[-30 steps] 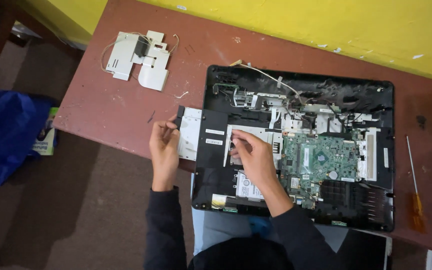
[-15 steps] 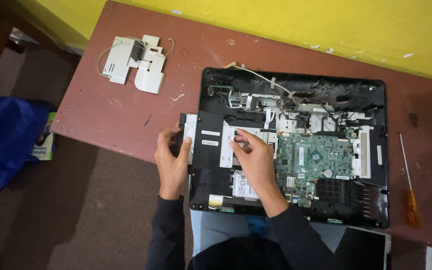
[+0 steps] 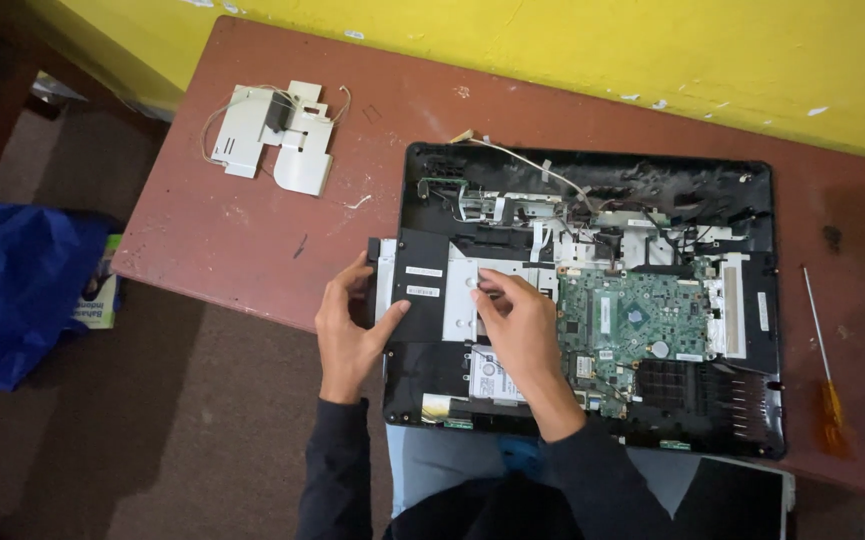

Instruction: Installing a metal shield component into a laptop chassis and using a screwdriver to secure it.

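left hand (image 3: 347, 335): our grip closes on the drive tray (image 3: 414, 285) edge
right hand (image 3: 517, 335): we rest flat, fingers loose, on the metal bracket (image 3: 462, 300)

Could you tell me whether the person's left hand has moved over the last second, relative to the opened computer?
Yes. The left hand has moved right, toward the opened computer: earlier it lay apart on the table beside the case, and now it grips the black drive unit at the case's left edge.

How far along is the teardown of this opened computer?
Done: the opened computer has its back cover off, and white metal shields lie aside. In hand: the left hand grips the black drive unit while the right hand presses its bracket. Left: the green circuit board remains mounted.
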